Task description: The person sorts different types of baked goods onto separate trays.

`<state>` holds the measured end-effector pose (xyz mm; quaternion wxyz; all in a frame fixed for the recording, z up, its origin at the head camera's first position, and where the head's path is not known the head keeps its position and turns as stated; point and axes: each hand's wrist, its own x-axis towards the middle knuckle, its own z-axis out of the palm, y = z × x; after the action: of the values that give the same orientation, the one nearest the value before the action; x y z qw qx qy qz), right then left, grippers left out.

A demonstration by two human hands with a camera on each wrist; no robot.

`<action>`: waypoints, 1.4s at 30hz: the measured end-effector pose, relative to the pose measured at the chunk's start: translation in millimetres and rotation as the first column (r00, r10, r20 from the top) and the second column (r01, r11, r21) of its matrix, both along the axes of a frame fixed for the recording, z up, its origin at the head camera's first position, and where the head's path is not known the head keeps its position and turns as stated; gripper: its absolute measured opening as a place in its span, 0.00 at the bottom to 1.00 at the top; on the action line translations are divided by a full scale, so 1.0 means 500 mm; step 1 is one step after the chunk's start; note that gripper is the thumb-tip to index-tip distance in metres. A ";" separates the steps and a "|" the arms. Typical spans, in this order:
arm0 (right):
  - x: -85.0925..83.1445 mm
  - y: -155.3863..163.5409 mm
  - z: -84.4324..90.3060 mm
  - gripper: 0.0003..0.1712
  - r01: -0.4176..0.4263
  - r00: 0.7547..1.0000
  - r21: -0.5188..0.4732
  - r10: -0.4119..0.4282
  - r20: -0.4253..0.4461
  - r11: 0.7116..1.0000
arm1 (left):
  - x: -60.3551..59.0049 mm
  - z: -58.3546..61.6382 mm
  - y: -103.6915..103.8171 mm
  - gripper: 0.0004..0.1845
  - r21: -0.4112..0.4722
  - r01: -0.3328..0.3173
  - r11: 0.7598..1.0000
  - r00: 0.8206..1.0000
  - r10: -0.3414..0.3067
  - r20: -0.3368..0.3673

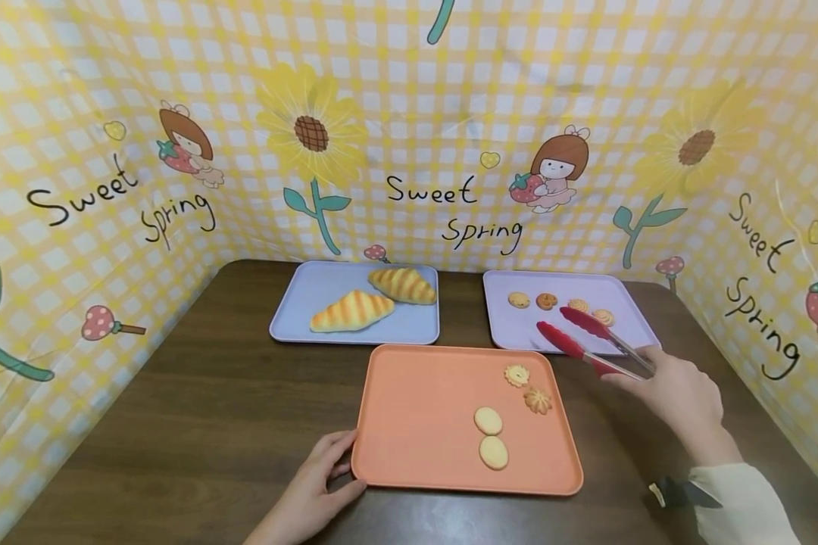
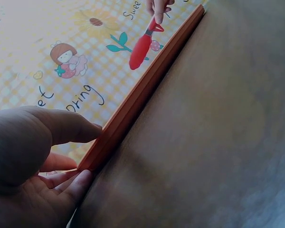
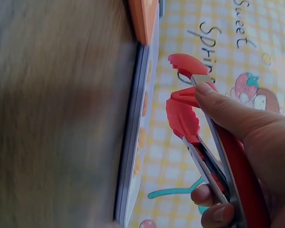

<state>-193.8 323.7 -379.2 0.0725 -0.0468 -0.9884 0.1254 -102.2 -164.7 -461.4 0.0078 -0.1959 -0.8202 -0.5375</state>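
Here we see the right hand (image 1: pixel 678 393) gripping red tongs (image 1: pixel 582 341), fingers curled round the handles, tips apart and hovering over the near edge of the lilac tray (image 1: pixel 518 329). Just beyond those tips we count four cookies (image 1: pixel 547 301) in a row. Nearer than the tips lies the orange tray (image 1: pixel 416 416), bearing four more cookies (image 1: pixel 494 453). We find the left hand (image 1: pixel 316 484) pinching that tray's near left corner, thumb on the rim, fingers beneath. Farther off from that hand, a blue tray (image 1: pixel 300 299) carries two croissants (image 1: pixel 352 311). All three trays rest on a dark wooden table (image 1: pixel 198 424), ringed by a yellow checked backdrop (image 1: pixel 409 113) printed with sunflowers and "Sweet Spring".
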 end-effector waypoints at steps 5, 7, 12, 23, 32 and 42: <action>0.020 -0.017 0.001 0.50 -0.045 0.999 0.000 0.045 -0.009 0.999 | 0.000 0.002 -0.001 0.34 -0.002 0.008 1.000 1.000 -0.008 0.012; 0.026 -0.025 0.002 0.50 -0.062 0.998 0.002 0.062 -0.020 0.998 | -0.001 0.003 -0.003 0.34 -0.004 0.009 1.000 1.000 -0.009 0.023; 0.042 -0.042 0.006 0.48 -0.086 0.996 -0.005 0.086 -0.022 0.996 | -0.001 0.002 -0.003 0.34 0.007 0.010 1.000 1.000 -0.010 0.027; 0.076 -0.059 0.007 0.46 -0.150 0.989 -0.012 0.149 -0.010 0.989 | 0.000 0.002 -0.004 0.34 -0.001 0.004 1.000 1.000 -0.004 0.017; 0.093 -0.067 -0.008 0.47 -0.175 0.985 0.001 0.175 0.011 0.985 | -0.001 0.001 -0.003 0.34 0.014 0.020 1.000 1.000 -0.020 0.016; 0.091 -0.069 -0.021 0.45 -0.191 0.981 0.007 0.192 -0.008 0.981 | 0.000 0.007 -0.004 0.35 0.002 0.014 1.000 0.997 -0.015 0.071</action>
<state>-148.4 289.4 -389.6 0.0645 0.0493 -0.9883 0.1289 -102.4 -166.7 -457.8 -0.0250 -0.1827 -0.8181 -0.5448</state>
